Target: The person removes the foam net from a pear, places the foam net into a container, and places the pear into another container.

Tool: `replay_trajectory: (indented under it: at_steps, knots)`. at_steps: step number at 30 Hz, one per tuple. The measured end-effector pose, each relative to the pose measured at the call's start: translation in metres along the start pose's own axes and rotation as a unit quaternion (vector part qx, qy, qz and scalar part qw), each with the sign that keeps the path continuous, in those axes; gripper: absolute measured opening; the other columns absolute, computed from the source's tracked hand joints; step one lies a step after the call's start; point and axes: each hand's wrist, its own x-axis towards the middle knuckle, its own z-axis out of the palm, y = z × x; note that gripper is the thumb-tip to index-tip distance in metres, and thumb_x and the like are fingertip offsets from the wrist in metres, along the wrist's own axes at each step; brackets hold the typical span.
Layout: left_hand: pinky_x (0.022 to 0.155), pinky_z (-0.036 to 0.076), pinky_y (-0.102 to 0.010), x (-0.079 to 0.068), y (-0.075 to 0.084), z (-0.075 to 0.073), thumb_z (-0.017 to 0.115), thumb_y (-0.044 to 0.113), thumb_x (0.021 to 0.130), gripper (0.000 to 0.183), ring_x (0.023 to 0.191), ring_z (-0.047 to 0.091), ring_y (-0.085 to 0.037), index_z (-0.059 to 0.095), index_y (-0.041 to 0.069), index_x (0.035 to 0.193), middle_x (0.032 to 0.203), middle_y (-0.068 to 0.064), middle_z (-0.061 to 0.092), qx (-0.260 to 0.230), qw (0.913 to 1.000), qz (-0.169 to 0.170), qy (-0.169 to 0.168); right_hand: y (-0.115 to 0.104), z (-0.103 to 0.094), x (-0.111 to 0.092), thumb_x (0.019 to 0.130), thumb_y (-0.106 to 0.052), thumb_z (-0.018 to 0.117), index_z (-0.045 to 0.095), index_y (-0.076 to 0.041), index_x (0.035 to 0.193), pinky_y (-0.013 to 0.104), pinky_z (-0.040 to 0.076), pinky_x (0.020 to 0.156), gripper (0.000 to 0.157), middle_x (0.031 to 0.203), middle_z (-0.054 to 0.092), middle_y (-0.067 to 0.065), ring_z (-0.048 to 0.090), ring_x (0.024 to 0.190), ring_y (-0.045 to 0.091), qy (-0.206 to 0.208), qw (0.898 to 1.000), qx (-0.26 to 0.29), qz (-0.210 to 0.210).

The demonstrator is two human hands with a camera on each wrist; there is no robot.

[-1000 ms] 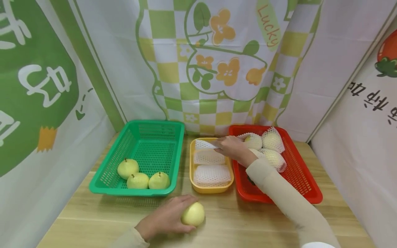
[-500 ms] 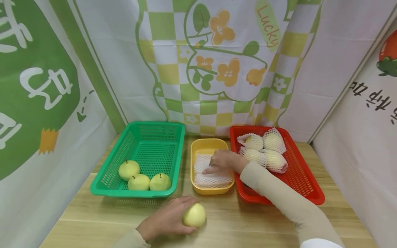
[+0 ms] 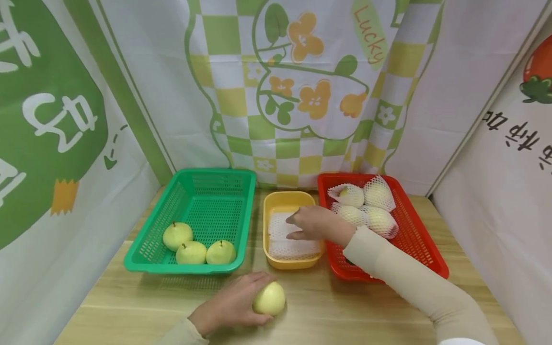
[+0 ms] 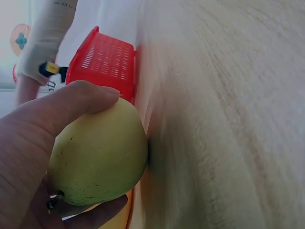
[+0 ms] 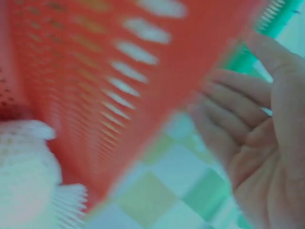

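My left hand grips a pale yellow-green pear by its sides at the table's front. In the left wrist view, the thumb lies along the pear, its stem near the palm. Over the yellow container is my right hand, thumb and index finger apart and pointing left above white foam net sleeves. Whether the fingertips touch the foam cannot be told. The right wrist view has this hand with loosely bent fingers and nothing in its palm, partly behind the red basket's rim.
A green basket on the left holds three bare pears. On the right, a red basket contains several pears in foam nets. The wooden table ends against a curtain at the back.
My right hand has come forward from the yellow container's back, where it held up a piece of foam net, to its middle. That raised piece no longer shows. The left hand stays on its pear.
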Motion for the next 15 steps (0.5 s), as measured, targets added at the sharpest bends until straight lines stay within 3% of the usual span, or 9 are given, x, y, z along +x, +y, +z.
replay_trajectory:
  at_steps: [3, 8, 11, 15]
  knots:
    - [0.101, 0.06, -0.044, 0.001, 0.001, -0.001, 0.089, 0.042, 0.081, 0.081, 0.122, 0.069, -0.027, 0.058, 0.008, 0.147, 0.14, -0.008, 0.068, 0.002, 1.0, -0.002, -0.003, -0.011, -0.021, -0.016, 0.102, -0.043, 0.069, 0.07, -0.003, 0.133, 0.044, 0.063, 0.098, 0.051, 0.127, 0.076, 0.015, 0.076, 0.11, 0.032, -0.024, 0.998, 0.033, 0.052]
    - [0.101, 0.06, -0.045, 0.002, 0.001, 0.001, 0.089, 0.043, 0.081, 0.082, 0.121, 0.069, -0.026, 0.057, 0.009, 0.148, 0.14, -0.006, 0.068, 0.003, 1.0, 0.002, -0.004, -0.025, -0.04, -0.047, 0.102, -0.055, 0.063, 0.046, -0.005, 0.158, 0.053, 0.046, 0.12, 0.077, 0.164, 0.047, 0.019, 0.055, 0.144, 0.04, -0.085, 0.983, 0.085, 0.136]
    - [0.102, 0.059, -0.046, 0.001, 0.002, 0.002, 0.089, 0.043, 0.081, 0.082, 0.123, 0.068, -0.026, 0.057, 0.01, 0.148, 0.141, -0.005, 0.067, 0.006, 1.0, 0.006, 0.0, -0.032, -0.037, -0.065, 0.102, -0.057, 0.061, 0.037, -0.002, 0.162, 0.054, 0.039, 0.125, 0.084, 0.169, 0.037, 0.021, 0.044, 0.153, 0.04, -0.085, 0.982, 0.088, 0.147]
    - [0.104, 0.058, -0.049, 0.0, 0.003, 0.002, 0.089, 0.042, 0.08, 0.081, 0.126, 0.067, -0.027, 0.057, 0.011, 0.148, 0.142, -0.005, 0.067, 0.006, 1.0, 0.003, -0.001, -0.043, -0.021, -0.086, 0.102, -0.056, 0.062, 0.031, 0.005, 0.162, 0.057, 0.03, 0.13, 0.091, 0.17, 0.03, 0.027, 0.032, 0.158, 0.044, -0.047, 0.985, 0.095, 0.139]
